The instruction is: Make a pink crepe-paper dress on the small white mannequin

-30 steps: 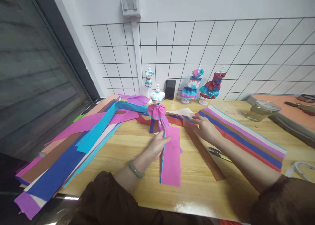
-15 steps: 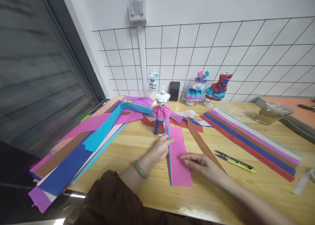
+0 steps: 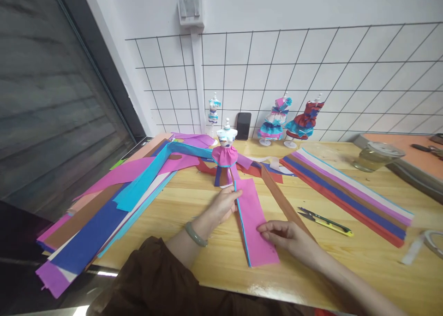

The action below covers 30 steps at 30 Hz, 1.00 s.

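A pink strip (image 3: 254, 214) with a blue left edge slants over the front of the wooden table. My left hand (image 3: 224, 204), with a green bangle at its wrist, pinches the strip's upper left edge. The fingers of my right hand (image 3: 278, 232) are closed on its right side, lower down. Just behind the strip stands a small mannequin (image 3: 226, 138) with a gathered pink piece round its waist and striped cloth below. A brown strip (image 3: 277, 191) runs beneath my right forearm.
Coloured strips (image 3: 90, 223) lie layered at left, a striped stack (image 3: 349, 196) at right. Yellow-and-black snips (image 3: 325, 222) rest beside my right hand. Dressed mannequins (image 3: 273, 122), a phone (image 3: 244, 126) and a glass bowl (image 3: 377, 157) stand farther back.
The lower end of the pink strip has swung to the right, so it now lies slanted. My right hand has shifted slightly right and down with it. The view has shifted a little.
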{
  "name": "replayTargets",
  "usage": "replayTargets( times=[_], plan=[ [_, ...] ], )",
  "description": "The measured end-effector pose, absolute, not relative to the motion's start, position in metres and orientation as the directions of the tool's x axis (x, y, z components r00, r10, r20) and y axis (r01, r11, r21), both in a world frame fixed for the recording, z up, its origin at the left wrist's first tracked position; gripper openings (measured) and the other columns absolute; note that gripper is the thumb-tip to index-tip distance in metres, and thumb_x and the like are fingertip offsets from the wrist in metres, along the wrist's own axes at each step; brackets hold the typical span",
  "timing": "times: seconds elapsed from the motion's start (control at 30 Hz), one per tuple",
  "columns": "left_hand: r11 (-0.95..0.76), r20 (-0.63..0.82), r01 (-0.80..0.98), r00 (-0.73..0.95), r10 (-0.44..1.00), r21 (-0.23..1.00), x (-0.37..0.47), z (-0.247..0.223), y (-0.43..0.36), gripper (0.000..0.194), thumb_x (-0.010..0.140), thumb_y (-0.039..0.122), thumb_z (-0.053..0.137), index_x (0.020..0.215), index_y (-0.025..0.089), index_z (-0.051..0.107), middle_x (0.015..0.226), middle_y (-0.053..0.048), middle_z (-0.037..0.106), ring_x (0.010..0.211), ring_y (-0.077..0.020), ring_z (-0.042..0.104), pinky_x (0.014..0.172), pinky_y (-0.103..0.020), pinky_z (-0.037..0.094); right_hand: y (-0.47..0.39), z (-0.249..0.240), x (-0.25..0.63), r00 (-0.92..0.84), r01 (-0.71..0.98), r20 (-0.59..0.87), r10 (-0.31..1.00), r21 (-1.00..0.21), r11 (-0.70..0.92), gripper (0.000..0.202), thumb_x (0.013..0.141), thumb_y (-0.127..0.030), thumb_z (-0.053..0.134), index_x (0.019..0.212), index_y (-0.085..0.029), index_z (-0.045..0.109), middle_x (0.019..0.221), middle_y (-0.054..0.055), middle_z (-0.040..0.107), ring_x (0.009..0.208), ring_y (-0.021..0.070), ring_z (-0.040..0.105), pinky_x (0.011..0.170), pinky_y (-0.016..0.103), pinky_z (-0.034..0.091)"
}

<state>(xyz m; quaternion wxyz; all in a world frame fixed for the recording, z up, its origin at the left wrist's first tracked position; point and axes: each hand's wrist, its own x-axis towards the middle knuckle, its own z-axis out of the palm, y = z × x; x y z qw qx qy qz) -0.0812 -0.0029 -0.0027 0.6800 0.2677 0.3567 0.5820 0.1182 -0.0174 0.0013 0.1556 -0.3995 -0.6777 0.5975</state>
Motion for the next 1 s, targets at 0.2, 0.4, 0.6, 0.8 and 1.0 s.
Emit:
replayTargets(
  times=[0.2, 0.4, 0.6, 0.8, 1.0],
  plan=[
    [0.185, -0.181, -0.587, 0.066, 0.981, 0.788, -0.082, -0.005, -0.001, 0.021, 0.070, 0.020, 0.070, 0.089, 0.012, 0.066, 0.078, -0.007, 0.071, 0.071, -0.0166, 0.066, 0.073, -0.029, 0.049, -0.023, -0.010, 0.121, -0.589, 0.331, -0.283, 0.757, -0.939, -0.093, 0.042, 0.069, -0.053, 0.068, 0.086, -0.015, 0.068, 0.074, 0.002, 0.063, 0.058, 0.0107, 0.049, 0.055, 0.024, 0.041],
    [0.190, -0.190, -0.553, 0.059, 0.980, 0.811, -0.085, -0.005, -0.002, 0.025, 0.071, 0.022, 0.069, 0.094, 0.013, 0.066, 0.081, -0.009, 0.071, 0.069, -0.0159, 0.065, 0.065, -0.027, 0.049, -0.026, -0.013, 0.121, -0.569, 0.349, -0.287, 0.770, -0.933, -0.090, 0.044, 0.067, -0.054, 0.067, 0.086, -0.014, 0.067, 0.066, 0.000, 0.059, 0.052, 0.0098, 0.047, 0.049, 0.023, 0.039],
    [0.166, -0.178, -0.458, 0.018, 0.984, 0.873, -0.086, -0.010, 0.001, 0.023, 0.071, 0.028, 0.067, 0.089, 0.012, 0.066, 0.080, -0.009, 0.069, 0.065, -0.0142, 0.062, 0.062, -0.026, 0.047, -0.029, -0.012, 0.124, -0.578, 0.437, -0.287, 0.764, -0.899, -0.007, 0.043, 0.074, -0.055, 0.061, 0.091, -0.016, 0.067, 0.067, 0.001, 0.060, 0.049, 0.0093, 0.045, 0.046, 0.023, 0.036],
    [0.060, -0.091, -0.261, -0.108, 0.990, 0.963, -0.086, -0.019, 0.005, 0.030, 0.062, 0.016, 0.071, 0.091, 0.016, 0.064, 0.081, -0.005, 0.069, 0.074, -0.0162, 0.063, 0.071, -0.027, 0.046, -0.028, -0.010, 0.129, -0.633, 0.456, -0.236, 0.738, -0.884, 0.109, 0.035, 0.082, -0.048, 0.054, 0.089, -0.018, 0.070, 0.083, 0.006, 0.068, 0.073, 0.0190, 0.059, 0.065, 0.028, 0.048],
    [-0.041, 0.036, -0.027, -0.178, 0.983, 0.999, -0.089, -0.022, 0.000, 0.046, 0.060, 0.011, 0.070, 0.104, 0.025, 0.065, 0.104, -0.004, 0.068, 0.098, -0.0221, 0.058, 0.087, -0.030, 0.043, -0.031, -0.002, 0.134, -0.630, 0.496, -0.181, 0.755, -0.843, 0.211, 0.033, 0.086, -0.044, 0.050, 0.094, -0.021, 0.071, 0.097, 0.009, 0.070, 0.098, 0.0268, 0.061, 0.086, 0.036, 0.048]
  ],
)
